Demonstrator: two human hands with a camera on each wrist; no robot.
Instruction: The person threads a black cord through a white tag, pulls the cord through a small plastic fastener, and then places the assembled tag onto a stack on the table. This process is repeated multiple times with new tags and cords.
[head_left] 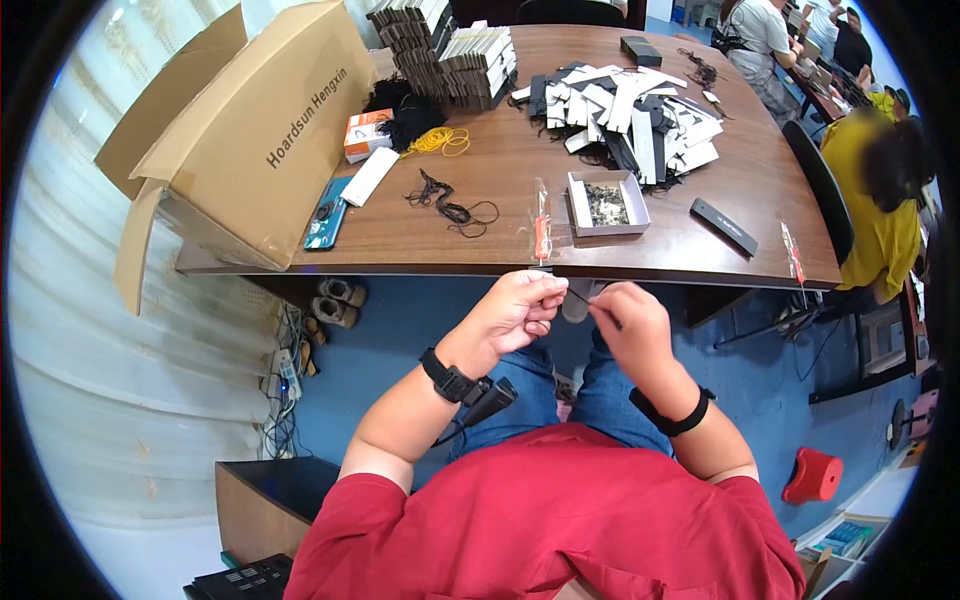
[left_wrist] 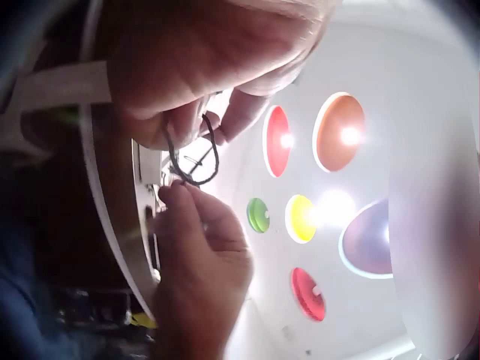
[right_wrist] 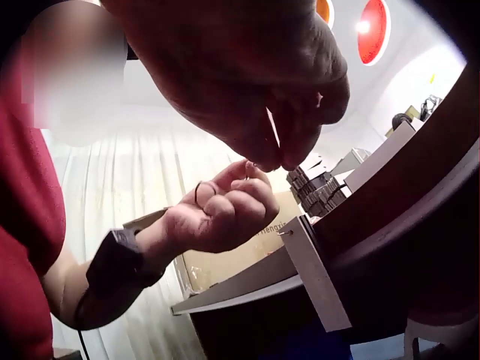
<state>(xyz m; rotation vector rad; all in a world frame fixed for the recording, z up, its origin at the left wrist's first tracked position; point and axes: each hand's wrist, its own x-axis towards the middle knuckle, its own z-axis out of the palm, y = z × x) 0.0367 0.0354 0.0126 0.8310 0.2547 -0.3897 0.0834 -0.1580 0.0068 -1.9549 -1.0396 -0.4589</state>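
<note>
Between the two hands, in front of the table's near edge, runs a thin black cord (head_left: 578,295). My left hand (head_left: 515,315) pinches it with curled fingers, and a small loop of the cord (left_wrist: 217,161) hangs from those fingers in the left wrist view. My right hand (head_left: 635,325) pinches the cord at thumb and fingertips, just below the loop in that view (left_wrist: 202,255). In the right wrist view the fingertips of both hands nearly meet, and the right hand's (right_wrist: 247,82) grip is partly hidden.
On the table (head_left: 330,250) stand a large carton (head_left: 270,130), stacked tags (head_left: 480,65), a pile of black and white tags (head_left: 640,115), a small box of little parts (head_left: 608,205), tangled cord (head_left: 450,205) and a black bar (head_left: 723,227). A pale strip (right_wrist: 319,289) juts at the edge.
</note>
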